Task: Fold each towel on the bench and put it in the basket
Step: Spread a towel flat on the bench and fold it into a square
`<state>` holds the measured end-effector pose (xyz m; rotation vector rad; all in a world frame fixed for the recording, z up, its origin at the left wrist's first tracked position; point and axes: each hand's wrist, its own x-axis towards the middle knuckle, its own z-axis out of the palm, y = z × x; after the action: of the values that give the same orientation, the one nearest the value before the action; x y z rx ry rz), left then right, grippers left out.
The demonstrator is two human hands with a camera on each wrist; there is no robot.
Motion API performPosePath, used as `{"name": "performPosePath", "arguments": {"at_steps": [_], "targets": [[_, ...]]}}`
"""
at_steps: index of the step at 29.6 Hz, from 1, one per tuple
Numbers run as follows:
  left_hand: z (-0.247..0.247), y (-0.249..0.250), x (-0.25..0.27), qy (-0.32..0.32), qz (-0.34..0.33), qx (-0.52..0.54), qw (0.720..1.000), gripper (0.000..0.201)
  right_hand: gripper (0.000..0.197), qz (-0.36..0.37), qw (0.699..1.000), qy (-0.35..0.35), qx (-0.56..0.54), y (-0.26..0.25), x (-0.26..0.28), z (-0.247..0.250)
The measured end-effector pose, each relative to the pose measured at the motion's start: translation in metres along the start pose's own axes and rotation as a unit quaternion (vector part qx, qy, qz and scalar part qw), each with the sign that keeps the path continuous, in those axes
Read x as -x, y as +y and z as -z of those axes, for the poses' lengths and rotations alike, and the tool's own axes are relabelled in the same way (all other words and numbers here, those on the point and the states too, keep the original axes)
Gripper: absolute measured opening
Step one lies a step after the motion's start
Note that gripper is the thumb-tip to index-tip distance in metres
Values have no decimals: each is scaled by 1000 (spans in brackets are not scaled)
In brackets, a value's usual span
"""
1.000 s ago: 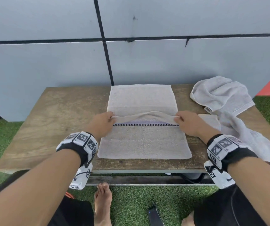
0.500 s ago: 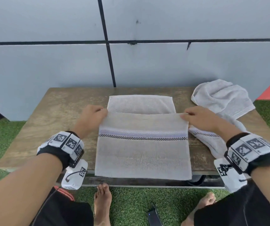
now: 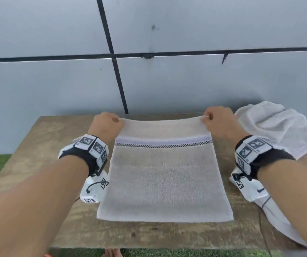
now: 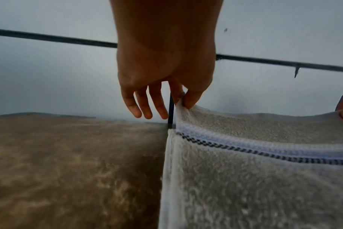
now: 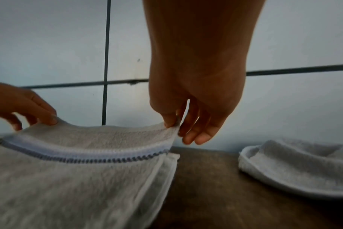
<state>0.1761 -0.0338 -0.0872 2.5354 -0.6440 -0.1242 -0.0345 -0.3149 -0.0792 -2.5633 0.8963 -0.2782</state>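
Observation:
A pale grey towel [image 3: 164,179] with a lilac band and a black checked line lies folded over itself on the wooden bench [image 3: 43,145]. My left hand [image 3: 108,127] pinches its far left corner between thumb and forefinger, as the left wrist view shows on the towel [image 4: 254,178]. My right hand [image 3: 217,121] pinches the far right corner, lifted a little off the bench; the right wrist view shows the towel [image 5: 78,178] sagging between both hands. The left hand [image 4: 184,99] has its other fingers hanging loose, and so does the right hand [image 5: 172,124]. No basket is in view.
A crumpled white towel [image 3: 277,127] lies at the bench's far right, also visible as the crumpled towel [image 5: 296,167]. Another towel [image 3: 282,223] hangs over the right front edge. A grey panelled wall [image 3: 167,80] stands close behind. Green turf surrounds the bench.
Both hands carried the towel's near edge away from me to the far edge, folding it in half. The uncovered far part of the towel is now hidden under the folded layer.

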Motion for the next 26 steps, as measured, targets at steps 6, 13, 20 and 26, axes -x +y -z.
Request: {"name": "performPosePath", "arguments": {"at_steps": [6,13,20,26], "targets": [[-29,-23,-11,1,-82,-29,996,7,9,44,998,-23,32,4,-6,-32],[-26,-14,-4,-29,-124,-18,992,7,10,30,999,-36,-11,4,-3,-36],[-1,-15,25,-78,-105,10,991,22,12,82,995,-47,-40,-8,33,-7],[47,-15,68,-82,-90,21,992,19,11,126,990,5,-70,-2,76,22]]}}
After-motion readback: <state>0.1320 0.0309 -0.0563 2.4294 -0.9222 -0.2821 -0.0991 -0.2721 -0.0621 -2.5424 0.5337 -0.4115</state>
